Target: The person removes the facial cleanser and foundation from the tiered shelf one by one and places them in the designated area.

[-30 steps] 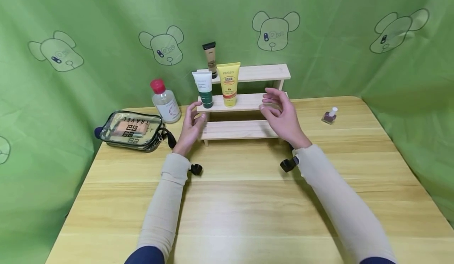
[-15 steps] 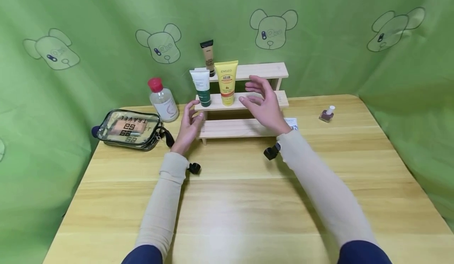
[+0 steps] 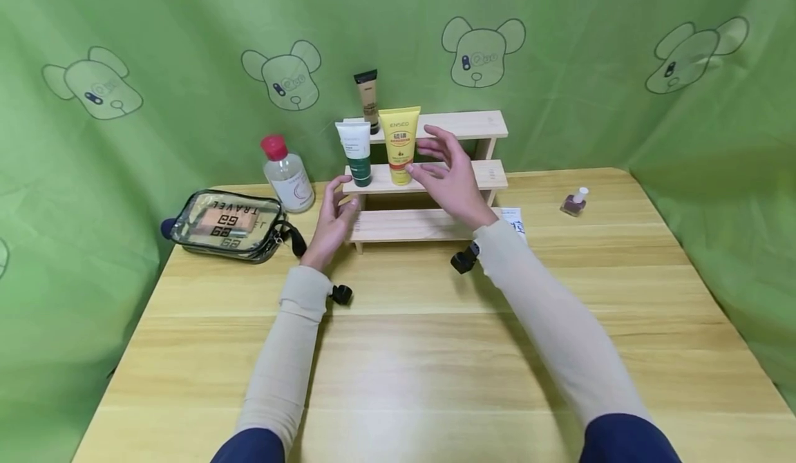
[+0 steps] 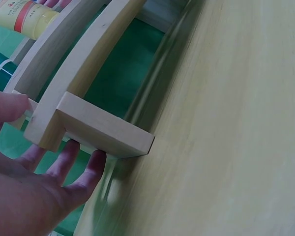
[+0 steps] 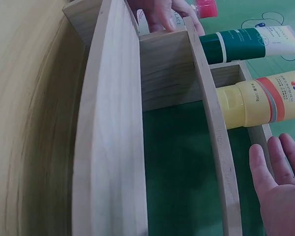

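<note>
Overhead, my right hand (image 3: 450, 176), fingers spread and holding nothing, hovers just beside the yellow tube (image 3: 399, 145) on the middle step of the wooden rack (image 3: 472, 126); my left hand (image 3: 332, 220), relaxed and empty, sits at the rack's left end on the table (image 3: 410, 352). Left wrist: fingers (image 4: 91, 169) under the rack's foot (image 4: 105, 132). Right wrist: palm (image 5: 280, 196) beside the yellow tube (image 5: 258, 101), a green tube (image 5: 246, 40) next to it.
</note>
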Demonstrator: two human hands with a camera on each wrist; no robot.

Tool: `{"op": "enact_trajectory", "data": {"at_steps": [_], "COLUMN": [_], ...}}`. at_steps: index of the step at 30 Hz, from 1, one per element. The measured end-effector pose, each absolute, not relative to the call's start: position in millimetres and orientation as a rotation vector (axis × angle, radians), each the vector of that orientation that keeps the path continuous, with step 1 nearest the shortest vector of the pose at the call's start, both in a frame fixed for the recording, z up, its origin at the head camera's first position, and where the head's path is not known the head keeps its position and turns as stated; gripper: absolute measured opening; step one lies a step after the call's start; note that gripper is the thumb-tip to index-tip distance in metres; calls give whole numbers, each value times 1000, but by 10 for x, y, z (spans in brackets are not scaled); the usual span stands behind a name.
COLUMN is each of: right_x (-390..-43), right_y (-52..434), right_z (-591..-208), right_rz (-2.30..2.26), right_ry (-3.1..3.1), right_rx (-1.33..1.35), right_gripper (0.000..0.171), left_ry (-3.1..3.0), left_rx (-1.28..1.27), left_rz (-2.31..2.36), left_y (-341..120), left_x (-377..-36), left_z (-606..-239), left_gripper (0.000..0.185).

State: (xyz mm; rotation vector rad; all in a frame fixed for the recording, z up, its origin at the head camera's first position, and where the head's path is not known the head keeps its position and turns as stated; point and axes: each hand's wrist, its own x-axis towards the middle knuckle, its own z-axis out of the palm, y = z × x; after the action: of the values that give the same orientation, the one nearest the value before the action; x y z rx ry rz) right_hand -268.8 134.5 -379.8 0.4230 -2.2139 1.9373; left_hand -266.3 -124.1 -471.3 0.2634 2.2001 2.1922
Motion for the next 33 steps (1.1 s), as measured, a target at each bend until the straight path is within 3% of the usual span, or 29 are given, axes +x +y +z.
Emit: {"op": "enact_trajectory", "data": {"at_steps": [33], "right_x": [-2867], "right_y": [1168], "right_z": [-3754], "right_rz": [1861], "right_ry": [-2317], "right_rx": [367], "right_gripper": [50], "left_ry": [2193], "left_rx": [254], "left_rz": [2173], "left_y": [-1251], "left_x": [-2668], "left_z": [-4713], "left_gripper": [53]}}
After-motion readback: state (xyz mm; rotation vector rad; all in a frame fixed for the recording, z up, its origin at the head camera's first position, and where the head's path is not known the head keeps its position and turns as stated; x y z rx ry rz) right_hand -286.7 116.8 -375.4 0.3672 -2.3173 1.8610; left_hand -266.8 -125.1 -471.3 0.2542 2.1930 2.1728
